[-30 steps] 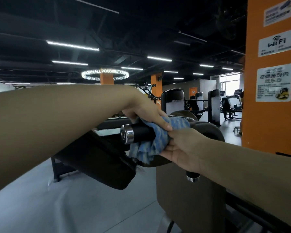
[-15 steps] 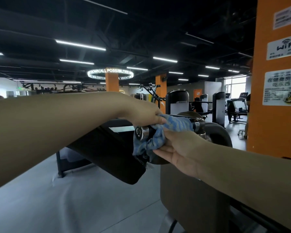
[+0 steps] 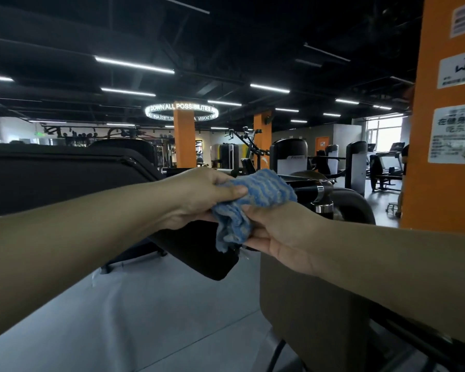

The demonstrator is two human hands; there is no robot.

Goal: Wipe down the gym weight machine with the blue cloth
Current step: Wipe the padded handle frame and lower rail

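1. Both hands are up at chest height with the blue cloth bunched between them; the left hand pinches its upper edge with thumb and curled fingers; the right hand holds the hanging lower part from beneath.
2. The cloth sits just in front of the machine's black handle (chrome collar showing), though contact is hidden.
3. My guess: mid-job; the dark pad and the brown frame look untouched, but cleanliness cannot be judged.
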